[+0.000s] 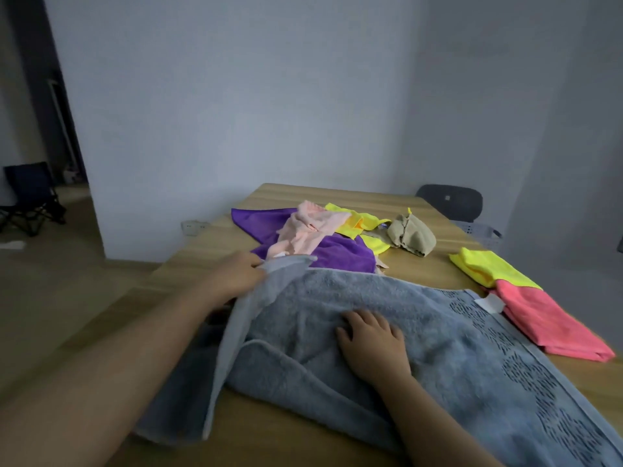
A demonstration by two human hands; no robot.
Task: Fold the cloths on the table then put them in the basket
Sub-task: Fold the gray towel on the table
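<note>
A matt, wood-grained bench [215,244] is seen under a nubby grey terry towel [438,332] with a woven patterned border and smooth microfibre cloths [340,254].

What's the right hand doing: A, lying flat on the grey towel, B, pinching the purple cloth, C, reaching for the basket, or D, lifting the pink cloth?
A: the right hand lies palm down, fingers spread, on the grey towel; the left hand grips its lifted corner.

One grey towel [472,335], six smaller cloths [340,256], two hands [374,345], one basket [480,228], one table [209,254]
</note>
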